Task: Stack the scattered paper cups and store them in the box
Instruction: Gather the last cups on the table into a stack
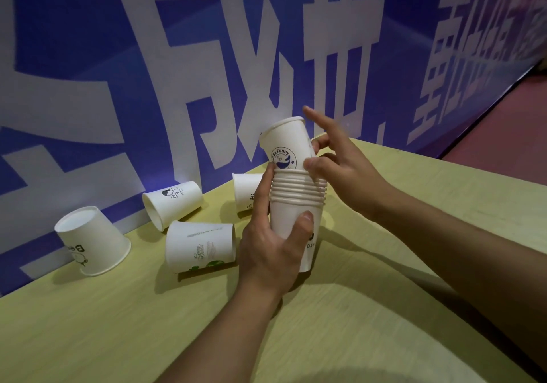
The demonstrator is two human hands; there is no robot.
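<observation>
A stack of white paper cups stands upright on the yellow-green table. My left hand grips its lower part. A top cup with a blue round logo sits tilted in the stack's mouth; my right hand holds it with thumb and curled fingers, the index finger lifted. Loose cups lie around: one upside down at the left, one on its side by the wall, one on its side with green print, and one partly hidden behind my left hand. No box is in view.
A blue banner wall with large white characters runs right behind the cups. The table ends at the right rear, with reddish floor beyond it.
</observation>
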